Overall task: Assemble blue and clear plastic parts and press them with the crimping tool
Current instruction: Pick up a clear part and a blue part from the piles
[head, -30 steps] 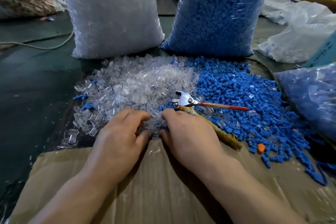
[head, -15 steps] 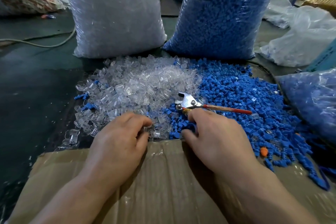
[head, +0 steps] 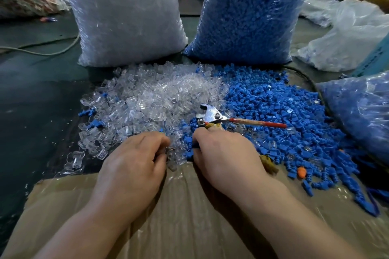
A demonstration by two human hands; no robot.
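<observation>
Left hand [head: 134, 160]: bare, seen from the back, knuckles showing.
Right hand [head: 228, 159]: bare, seen from the back.
Left forearm [head: 84, 227]: bare to the frame's lower edge.
Right forearm [head: 294, 221]: bare to the frame's lower edge.

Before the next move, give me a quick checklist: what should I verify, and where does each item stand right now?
1. Clear part held in left hand: fingers curl into the clear parts pile; cannot tell.
2. Blue part held in right hand: fingertips sit among the blue parts pile; cannot tell.
3. Crimping tool within reach: ok. Its metal head lies just beyond the right hand, and the wrapped handle runs under the palm.
4. Parts joined and ready to press: not ok. The hands are apart and no joined pair shows.
5. Stock of both parts: ok. Both piles are plentiful.
</observation>
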